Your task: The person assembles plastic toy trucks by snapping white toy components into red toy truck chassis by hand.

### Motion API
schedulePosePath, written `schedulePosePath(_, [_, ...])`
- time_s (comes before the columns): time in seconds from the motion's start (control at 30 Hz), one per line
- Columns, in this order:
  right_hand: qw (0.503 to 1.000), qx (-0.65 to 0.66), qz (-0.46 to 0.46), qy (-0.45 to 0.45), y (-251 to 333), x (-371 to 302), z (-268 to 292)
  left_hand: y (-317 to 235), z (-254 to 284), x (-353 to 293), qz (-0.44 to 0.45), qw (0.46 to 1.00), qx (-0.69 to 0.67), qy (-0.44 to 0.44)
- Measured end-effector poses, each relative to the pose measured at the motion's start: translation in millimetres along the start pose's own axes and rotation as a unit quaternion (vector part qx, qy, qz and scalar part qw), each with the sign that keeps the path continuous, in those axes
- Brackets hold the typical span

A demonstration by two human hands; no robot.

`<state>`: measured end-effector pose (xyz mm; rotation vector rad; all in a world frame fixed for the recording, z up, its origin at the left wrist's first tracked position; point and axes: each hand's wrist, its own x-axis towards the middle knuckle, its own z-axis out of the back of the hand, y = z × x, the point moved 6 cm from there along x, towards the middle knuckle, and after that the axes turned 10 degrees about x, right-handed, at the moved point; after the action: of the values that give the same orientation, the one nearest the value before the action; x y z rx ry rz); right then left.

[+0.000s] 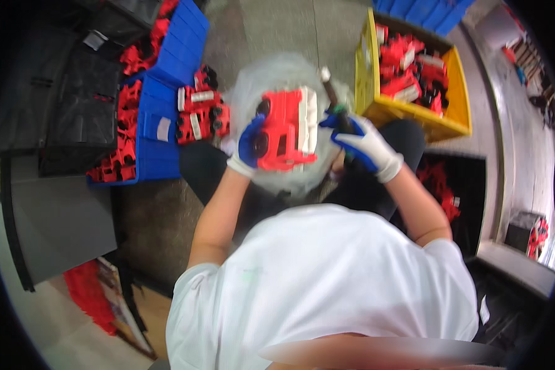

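My left hand (248,148), in a white glove with a blue palm, grips a red toy truck (282,132) by its wheeled side. The truck lies on its side, black wheels toward that hand and a white panel (308,120) along its right. My right hand (364,143), gloved the same way, is closed around a dark stick-like tool (331,92) with a small white tip, pointing up and away. Its exact kind is unclear. The tool is just right of the truck, apart from it. Beneath both is a round support wrapped in cloudy plastic (250,83).
Several red toy trucks (197,111) are stacked at left beside blue crates (157,126) of red parts. A yellow crate (410,114) at right holds more trucks. Black boxes (89,92) stand far left. A dark bin (465,185) with red parts is near my right elbow.
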<state>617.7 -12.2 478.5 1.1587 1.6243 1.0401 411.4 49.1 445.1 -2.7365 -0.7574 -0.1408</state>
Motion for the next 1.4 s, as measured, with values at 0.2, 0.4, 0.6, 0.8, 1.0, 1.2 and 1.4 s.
schedulePosePath(0.2, [0.982,-0.109,-0.094,0.120,35.2,-43.6,-4.3,-21.3,0.1,-23.2,0.001,0.894,0.356,-0.273])
schedulePosePath(0.4, [0.941,-0.300,-0.119,0.104,27.3,-65.0,23.5,-25.2,3.4,-8.6,0.012,0.879,0.427,-0.213])
schedulePosePath(0.6, [0.894,-0.414,-0.121,0.124,23.5,-62.7,31.9,-14.2,13.2,0.3,0.075,0.882,0.415,-0.210])
schedulePosePath(0.8, [0.870,-0.459,-0.122,0.128,24.8,-69.8,45.3,-4.6,2.6,24.1,0.098,0.856,0.474,-0.179])
schedulePosePath(1.0, [0.882,-0.444,-0.139,0.073,11.0,-69.8,50.3,4.3,16.2,34.9,0.109,0.859,0.466,-0.182])
schedulePosePath(1.2, [0.861,-0.494,-0.082,0.084,-0.2,-65.3,52.0,6.9,17.3,44.7,0.074,0.817,0.547,-0.166])
schedulePosePath(1.4, [0.848,-0.520,-0.080,0.063,4.6,-67.2,44.3,-2.9,20.5,39.4,0.067,0.852,0.491,-0.168])
